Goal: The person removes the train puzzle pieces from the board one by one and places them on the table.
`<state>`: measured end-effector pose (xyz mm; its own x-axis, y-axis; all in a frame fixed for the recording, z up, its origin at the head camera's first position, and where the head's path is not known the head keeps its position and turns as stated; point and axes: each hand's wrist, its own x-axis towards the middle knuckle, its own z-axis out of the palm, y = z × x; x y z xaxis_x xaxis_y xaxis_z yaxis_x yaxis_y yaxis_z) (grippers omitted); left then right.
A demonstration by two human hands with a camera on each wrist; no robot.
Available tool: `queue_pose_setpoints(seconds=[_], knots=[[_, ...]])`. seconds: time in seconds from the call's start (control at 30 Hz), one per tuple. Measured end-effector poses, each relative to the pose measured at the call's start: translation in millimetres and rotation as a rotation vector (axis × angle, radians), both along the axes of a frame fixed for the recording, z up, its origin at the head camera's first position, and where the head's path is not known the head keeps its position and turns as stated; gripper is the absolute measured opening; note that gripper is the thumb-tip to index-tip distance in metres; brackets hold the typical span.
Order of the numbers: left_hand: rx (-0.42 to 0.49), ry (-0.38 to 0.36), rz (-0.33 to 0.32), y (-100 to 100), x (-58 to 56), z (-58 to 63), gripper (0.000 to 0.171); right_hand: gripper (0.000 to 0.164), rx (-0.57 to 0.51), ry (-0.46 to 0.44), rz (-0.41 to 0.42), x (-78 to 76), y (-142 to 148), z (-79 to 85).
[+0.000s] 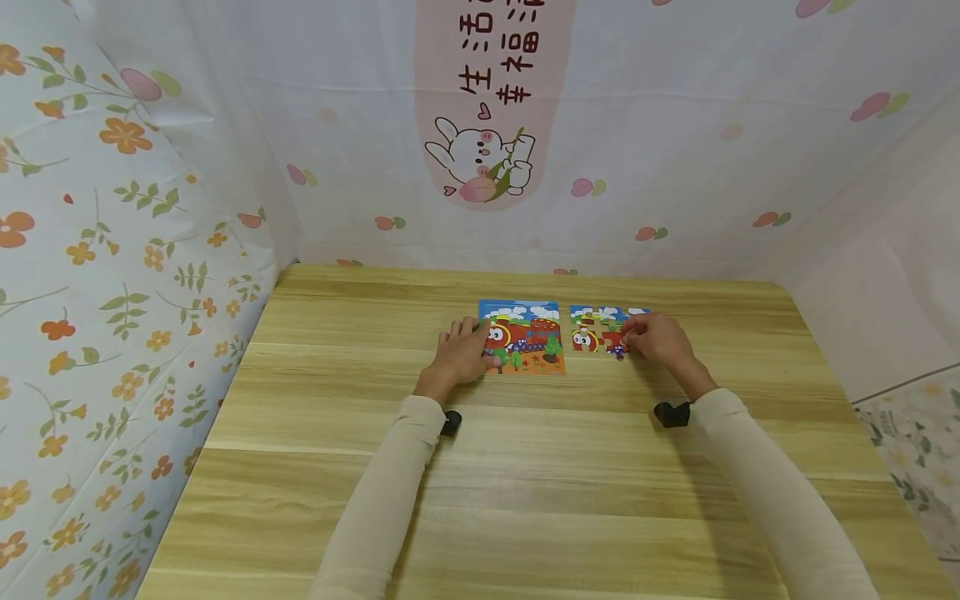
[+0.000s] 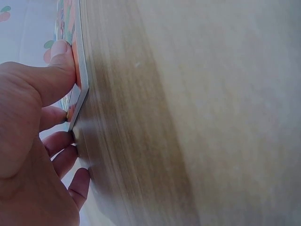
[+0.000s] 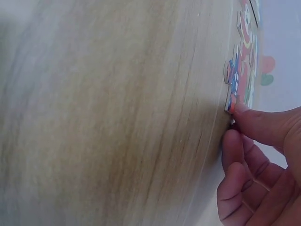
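Note:
A square picture board (image 1: 534,360) showing a red cartoon train lies flat near the table's far side. My left hand (image 1: 457,357) rests on its left edge; in the left wrist view the thumb (image 2: 61,59) lies on the board's face, with the other fingers loosely bent along its side. To the right of the board, several joined jigsaw pieces (image 1: 587,340) form part of a similar train picture. My right hand (image 1: 662,342) is at their right side, pinching a jigsaw piece (image 3: 232,100) with blue and red print between thumb and forefinger. The fingers partly cover that piece.
Pale wood-grain tabletop (image 1: 525,483) stretches in front of both forearms. A white printed curtain (image 1: 337,125) hangs behind the far edge, and a flowered cloth (image 1: 127,250) hangs at left. Black wrist straps (image 1: 672,414) sit at both cuffs.

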<state>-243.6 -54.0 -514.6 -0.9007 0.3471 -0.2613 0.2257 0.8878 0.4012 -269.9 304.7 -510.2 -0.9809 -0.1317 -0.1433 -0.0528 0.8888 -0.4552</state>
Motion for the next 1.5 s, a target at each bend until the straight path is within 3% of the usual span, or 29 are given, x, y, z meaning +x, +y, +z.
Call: queue_pose_setpoints(seconds=[1.2, 1.5], knots=[[0.010, -0.004, -0.005, -0.5, 1.1, 2.9, 0.075, 0.020, -0.033, -0.041, -0.002, -3.7, 3.5, 2.9], [0.013, 0.001, -0.002, -0.6, 1.4, 3.7, 0.074, 0.022, -0.070, -0.005, -0.004, -5.0, -1.7, 5.5]])
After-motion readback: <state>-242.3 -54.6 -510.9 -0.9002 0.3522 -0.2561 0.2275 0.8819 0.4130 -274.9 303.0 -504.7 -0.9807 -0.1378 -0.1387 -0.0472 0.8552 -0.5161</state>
